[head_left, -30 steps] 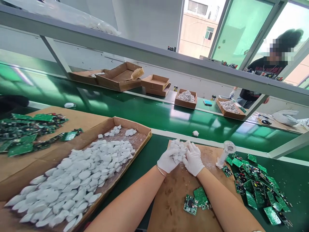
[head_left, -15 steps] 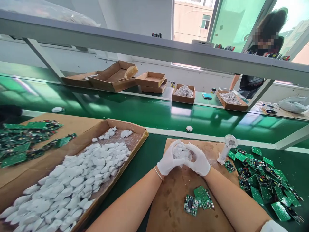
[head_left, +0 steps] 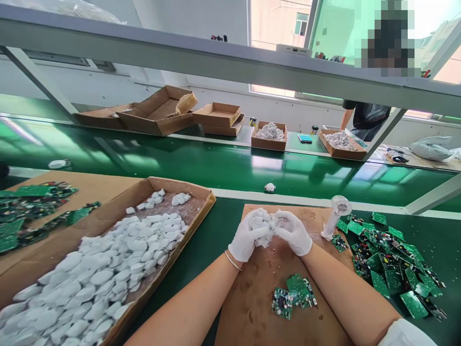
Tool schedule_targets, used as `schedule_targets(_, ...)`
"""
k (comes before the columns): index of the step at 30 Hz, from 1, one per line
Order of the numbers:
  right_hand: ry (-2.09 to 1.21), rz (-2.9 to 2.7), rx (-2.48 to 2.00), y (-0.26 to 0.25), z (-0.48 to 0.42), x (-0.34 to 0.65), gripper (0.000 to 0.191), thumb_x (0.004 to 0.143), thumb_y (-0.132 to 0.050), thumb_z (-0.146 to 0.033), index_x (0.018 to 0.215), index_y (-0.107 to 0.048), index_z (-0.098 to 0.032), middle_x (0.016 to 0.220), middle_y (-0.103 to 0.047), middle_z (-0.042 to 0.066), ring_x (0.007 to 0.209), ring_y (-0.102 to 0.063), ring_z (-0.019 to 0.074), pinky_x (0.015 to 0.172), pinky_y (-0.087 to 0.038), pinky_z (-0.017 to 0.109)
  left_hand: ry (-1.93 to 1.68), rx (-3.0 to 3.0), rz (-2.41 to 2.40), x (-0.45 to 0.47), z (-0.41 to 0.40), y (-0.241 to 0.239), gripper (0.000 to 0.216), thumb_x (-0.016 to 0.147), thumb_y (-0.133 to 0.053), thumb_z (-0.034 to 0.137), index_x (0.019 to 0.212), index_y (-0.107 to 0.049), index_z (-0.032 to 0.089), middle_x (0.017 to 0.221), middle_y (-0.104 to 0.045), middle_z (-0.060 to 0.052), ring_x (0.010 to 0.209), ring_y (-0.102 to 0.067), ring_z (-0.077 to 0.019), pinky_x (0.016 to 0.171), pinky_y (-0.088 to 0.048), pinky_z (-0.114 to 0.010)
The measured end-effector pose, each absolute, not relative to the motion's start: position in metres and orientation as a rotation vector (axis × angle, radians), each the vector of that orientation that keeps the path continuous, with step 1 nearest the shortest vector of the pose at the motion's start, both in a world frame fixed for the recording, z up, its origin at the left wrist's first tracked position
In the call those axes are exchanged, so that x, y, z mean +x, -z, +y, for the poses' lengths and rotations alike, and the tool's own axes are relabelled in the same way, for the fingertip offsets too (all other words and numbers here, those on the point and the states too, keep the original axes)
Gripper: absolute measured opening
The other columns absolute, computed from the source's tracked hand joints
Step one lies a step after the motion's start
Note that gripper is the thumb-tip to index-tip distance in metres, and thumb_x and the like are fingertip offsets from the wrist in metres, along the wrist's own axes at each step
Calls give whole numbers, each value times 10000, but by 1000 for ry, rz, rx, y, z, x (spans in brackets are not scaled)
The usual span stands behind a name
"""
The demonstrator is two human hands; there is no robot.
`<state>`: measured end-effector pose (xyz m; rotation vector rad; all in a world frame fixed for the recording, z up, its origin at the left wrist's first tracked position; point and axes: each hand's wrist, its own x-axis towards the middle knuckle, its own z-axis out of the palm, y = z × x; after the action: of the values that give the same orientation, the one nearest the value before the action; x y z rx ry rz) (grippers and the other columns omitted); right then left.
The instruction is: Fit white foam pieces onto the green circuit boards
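Both my hands wear white gloves and are raised over the brown cardboard sheet [head_left: 252, 298]. My left hand [head_left: 244, 239] curls around a clump of white putty-like lumps [head_left: 262, 222]. At the clump's right side, the fingers of my right hand [head_left: 296, 234] are pinched together on a bit of white material; whether it is separate from the clump is hard to see. Below the hands, two green circuit boards [head_left: 283, 302] lie on the sheet, partly overlapping. A clear plastic piece with a round flared top [head_left: 335, 216] stands to the right of my right hand.
A long cardboard tray [head_left: 212, 201] of white lumps lies on the left. Circuit boards are heaped right [head_left: 389, 259] and far left [head_left: 32, 211]. A green conveyor belt [head_left: 216, 168] runs behind, carrying one white-topped board [head_left: 270, 187]. Beyond are more boxes [head_left: 268, 143], an overhead shelf [head_left: 201, 55] and a person [head_left: 370, 115].
My right hand has shifted from cupping the clump to pinching at its right side, while my left keeps holding it. The view has shifted slightly, and the person beyond stands more upright.
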<state>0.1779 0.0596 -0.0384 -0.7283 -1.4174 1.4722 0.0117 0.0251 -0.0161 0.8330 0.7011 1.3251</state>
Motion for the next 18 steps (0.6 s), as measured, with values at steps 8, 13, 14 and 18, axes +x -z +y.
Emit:
schedule_targets(8,-1587,-1197,-878,36,66,178,273,696,-733,-348,909,-697,-180,704,-669,25,519,-548,128,432,-416,251,-1294,828,557,12,25,18,321,649,-694,196,925,-536,149,654,-595,-11,490,-553,-137,456,-409,-245)
schedule_targets(13,-1418,-726,-854,34,85,185,327,686,-731,-430,896,-631,-201,721,-632,14,483,-486,97,381,-319,215,-1404,443,392,-4,34,18,206,692,-620,183,888,-557,183,625,-521,12,549,-537,-130,506,-458,-249)
schedule_targets(14,-1393,-705,-869,34,88,187,340,700,-715,-484,859,-613,-201,673,-599,0,459,-458,92,372,-311,216,-1419,352,377,-9,37,18,186,689,-606,171,866,-552,192,645,-520,13,547,-528,-120,495,-456,-236)
schedule_targets(18,-1389,-755,-947,37,97,191,492,747,-602,-681,702,-523,-197,529,-465,-39,355,-330,72,320,-227,214,-1544,56,398,-28,47,21,125,683,-575,128,785,-540,191,692,-545,6,633,-576,-115,540,-492,-201)
